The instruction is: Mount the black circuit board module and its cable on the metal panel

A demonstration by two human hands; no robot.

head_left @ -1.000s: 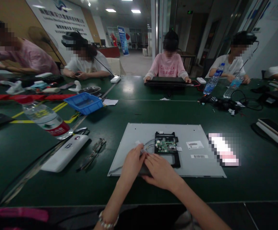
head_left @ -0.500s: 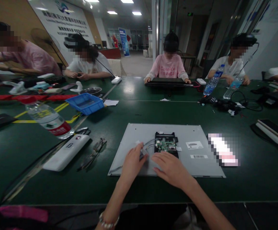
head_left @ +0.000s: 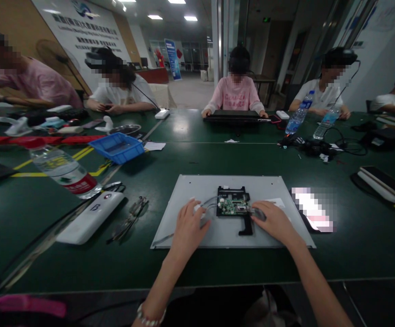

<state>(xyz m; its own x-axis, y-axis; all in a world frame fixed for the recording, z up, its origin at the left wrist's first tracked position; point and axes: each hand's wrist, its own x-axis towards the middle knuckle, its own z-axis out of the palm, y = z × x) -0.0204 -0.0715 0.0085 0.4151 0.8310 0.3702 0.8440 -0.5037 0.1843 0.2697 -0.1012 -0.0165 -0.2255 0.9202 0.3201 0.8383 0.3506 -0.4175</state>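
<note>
A flat grey metal panel (head_left: 200, 186) lies on the green table in front of me. A small green circuit board (head_left: 232, 205) in a black frame sits at its middle, with thin cables running off to the left. My left hand (head_left: 189, 227) rests on the panel over those cables, fingers together and pressed down. My right hand (head_left: 275, 220) lies at the right edge of the black frame, fingers curled, fingertips touching the frame near a white label.
A white power bank (head_left: 90, 217) and folded glasses (head_left: 128, 221) lie left of the panel. A water bottle (head_left: 62, 169) and a blue tray (head_left: 118, 146) sit further left. A phone (head_left: 311, 210) lies right of the panel. Several people sit around the table.
My right hand has moved from beside my left hand, across the black frame, to the frame's right side. My left hand stays on the cables.
</note>
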